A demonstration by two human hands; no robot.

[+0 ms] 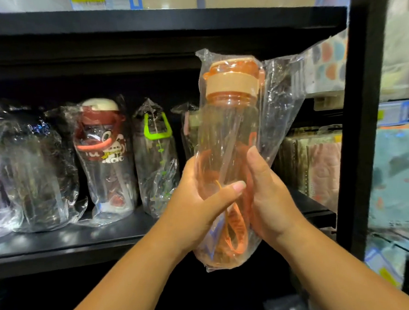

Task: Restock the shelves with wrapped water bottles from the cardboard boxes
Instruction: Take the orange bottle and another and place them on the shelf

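**Bottle held upright before the shelf, ahead of placement**

Orange water bottle (pixel 232 153), sealed in a loose clear wrapper, is being held upright in front of the black shelf (pixel 66 239), near its right end and not yet resting on it. The lower body of the bottle is being clasped from both sides: the left hand (pixel 199 198) is being wrapped around it with the thumb laid across the front, and the right hand (pixel 266 194) is being pressed against the opposite side, fingers closed behind. An orange strap is being carried loose inside the bag, near the base.

Three wrapped bottles are being displayed in a row on the shelf: a dark one (pixel 30 172), a cartoon-printed one (pixel 107 159) and a green-handled one (pixel 157 158). A fourth is largely hidden behind the held bottle. No cardboard box is being shown.

Risks are being judged as follows. The wrapper is slack and glossy, so the bottle may be let slip within it if the grip is relaxed. The free space appears narrow, so neighbouring bottles may be knocked over. The bunched plastic under the base may leave the tall bottle standing unsteadily.
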